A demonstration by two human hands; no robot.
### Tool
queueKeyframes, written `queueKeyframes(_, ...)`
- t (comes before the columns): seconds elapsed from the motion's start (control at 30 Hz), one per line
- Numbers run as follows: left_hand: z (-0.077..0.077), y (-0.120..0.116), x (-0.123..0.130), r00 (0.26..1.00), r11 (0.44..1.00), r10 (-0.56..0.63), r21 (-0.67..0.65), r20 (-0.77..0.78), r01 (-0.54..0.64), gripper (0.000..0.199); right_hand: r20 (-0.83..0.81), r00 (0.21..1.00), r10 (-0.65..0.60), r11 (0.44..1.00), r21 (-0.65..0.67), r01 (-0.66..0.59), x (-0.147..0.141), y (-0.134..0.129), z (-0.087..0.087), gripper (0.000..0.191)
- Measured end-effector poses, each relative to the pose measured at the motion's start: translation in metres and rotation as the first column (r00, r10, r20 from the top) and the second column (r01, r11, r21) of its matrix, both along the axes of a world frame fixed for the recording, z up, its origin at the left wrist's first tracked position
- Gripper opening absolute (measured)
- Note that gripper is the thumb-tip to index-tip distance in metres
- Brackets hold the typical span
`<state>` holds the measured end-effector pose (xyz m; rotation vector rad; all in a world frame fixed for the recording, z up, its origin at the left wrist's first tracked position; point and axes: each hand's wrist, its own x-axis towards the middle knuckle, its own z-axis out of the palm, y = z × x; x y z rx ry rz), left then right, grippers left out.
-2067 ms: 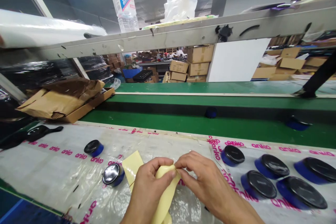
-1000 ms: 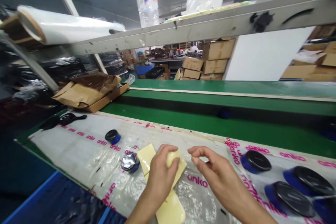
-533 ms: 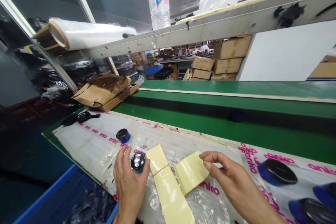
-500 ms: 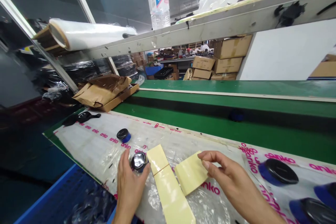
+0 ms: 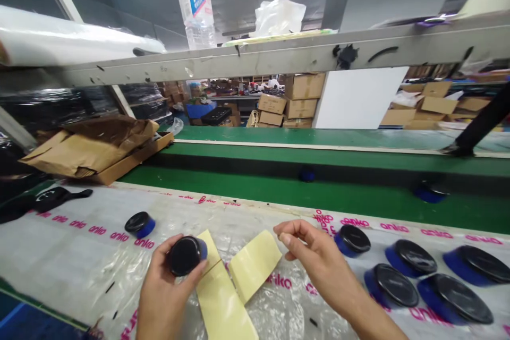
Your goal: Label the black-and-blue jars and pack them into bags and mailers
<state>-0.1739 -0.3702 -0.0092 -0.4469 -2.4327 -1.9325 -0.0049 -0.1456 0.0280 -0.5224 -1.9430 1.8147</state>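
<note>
My left hand [image 5: 167,281] is wrapped round a small round jar [image 5: 185,256] with a black top and blue side, its top tilted toward me. Beside it lies a yellow label sheet [image 5: 225,297], a long strip with a crease across it. A second yellow piece [image 5: 255,265] stands curled up to the strip's right. My right hand [image 5: 319,260] is closed in a pinch just right of that piece's upper corner; whatever is between thumb and finger is too small to make out. Another jar [image 5: 140,224] sits to the left of my left hand.
Several black-topped blue jars [image 5: 410,257] stand at the right on the plastic-covered table [image 5: 103,255]. Behind runs a green conveyor belt [image 5: 239,180] with more jars on it. A carton with brown paper [image 5: 95,149] lies at left; a shelf beam [image 5: 255,58] crosses above, bearing a bottle [image 5: 195,5].
My left hand has closed round the jar and lifted it off the table. My right hand has moved slightly away from the curled yellow piece. The view has turned to the right.
</note>
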Motion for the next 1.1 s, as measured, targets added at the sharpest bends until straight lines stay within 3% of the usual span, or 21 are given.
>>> queueKeyframes(0.17,0.014,0.042,0.034,0.932,0.975,-0.184,-0.180,-0.313,0.132,0.053,-0.017,0.998,0.068,0.996,-0.064,-0.069,0.007,-0.008,0.007,0.024)
queueKeyframes(0.33,0.015,0.069,0.058,0.865,0.937,-0.326,-0.250,-0.382,0.242,0.052,-0.047,0.991,0.126,0.986,-0.101,-0.130,0.014,-0.015,0.014,0.022)
queueKeyframes(0.5,0.014,0.079,0.066,0.827,0.932,-0.339,-0.282,-0.449,0.229,0.042,0.020,0.989,0.146,0.988,-0.062,-0.145,0.018,-0.017,0.017,0.016)
queueKeyframes(0.7,0.010,0.086,0.069,0.823,0.941,-0.270,-0.319,-0.500,0.115,0.041,-0.011,0.988,0.157,0.987,-0.035,-0.157,0.013,-0.016,0.016,0.010)
queueKeyframes(1.1,0.000,0.081,0.067,0.809,0.929,-0.329,-0.320,-0.486,0.186,0.044,0.017,0.986,0.165,0.985,0.048,-0.166,0.008,-0.015,0.020,0.011)
